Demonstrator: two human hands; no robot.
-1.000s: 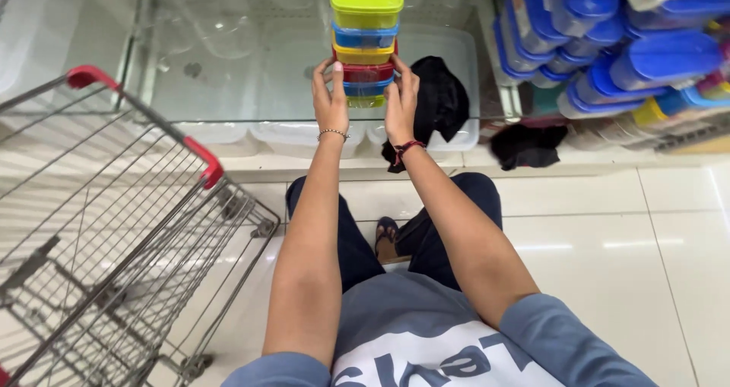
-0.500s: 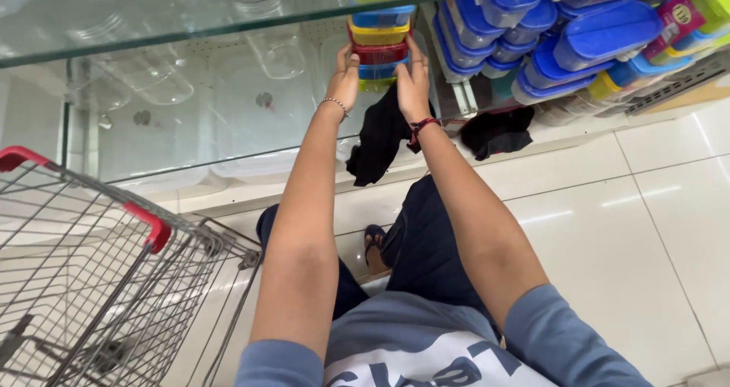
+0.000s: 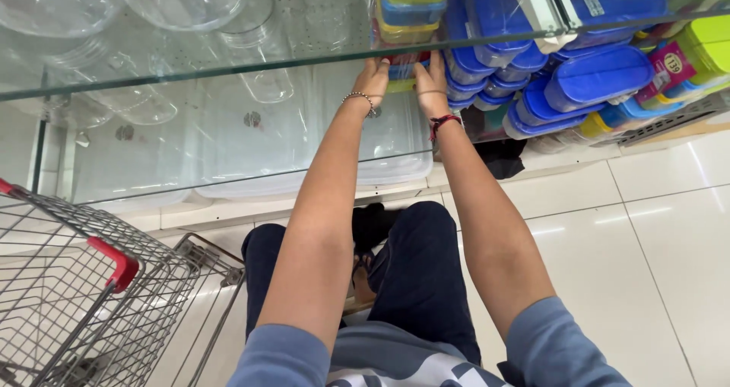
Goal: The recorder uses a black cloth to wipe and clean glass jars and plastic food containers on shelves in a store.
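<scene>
Both my hands reach forward under a glass shelf (image 3: 228,75) and clasp a tall stack of coloured plastic containers (image 3: 411,11) between them. My left hand (image 3: 371,79) presses the stack's left side; a bead bracelet is on that wrist. On the stack's right side lies my right hand (image 3: 430,83), with a red and black band on its wrist. The stack shows green, blue, yellow and red layers, and its upper part is seen through the glass.
Clear glass jars (image 3: 190,7) stand on the shelf at upper left. Blue-lidded containers (image 3: 593,83) are piled to the right, and clear plastic bins (image 3: 380,166) sit below. A wire shopping cart with a red handle (image 3: 114,261) stands at my lower left on the white tiled floor (image 3: 646,242).
My view has tilted and moved closer to the shelves. The stack and both hands now sit higher in the picture, partly behind the glass shelf edge; the cart has shifted left and down.
</scene>
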